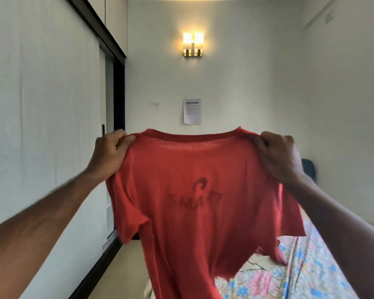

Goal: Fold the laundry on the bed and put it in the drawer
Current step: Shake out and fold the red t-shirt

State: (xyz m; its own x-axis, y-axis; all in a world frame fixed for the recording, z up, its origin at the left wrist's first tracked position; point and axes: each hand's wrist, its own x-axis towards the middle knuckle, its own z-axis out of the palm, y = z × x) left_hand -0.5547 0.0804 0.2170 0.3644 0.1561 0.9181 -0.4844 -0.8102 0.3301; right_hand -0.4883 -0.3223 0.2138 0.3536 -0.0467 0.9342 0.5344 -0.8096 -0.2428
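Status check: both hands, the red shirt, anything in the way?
Left hand and right hand each grip a shoulder of the red T-shirt. Shirt held up, spread, unfolded, above the bed. Nothing blocking.

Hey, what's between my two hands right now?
In the head view, the red T-shirt stretches between the left hand and right hand, each gripping a shoulder, collar edge taut.

- Left hand (110,154): bare, no ring, no glove.
- Right hand (279,156): bare, no ring, no glove.
- Left forearm (41,221): bare up to the frame edge, no sleeve, no watch or band at the wrist.
- Right forearm (341,225): the same.
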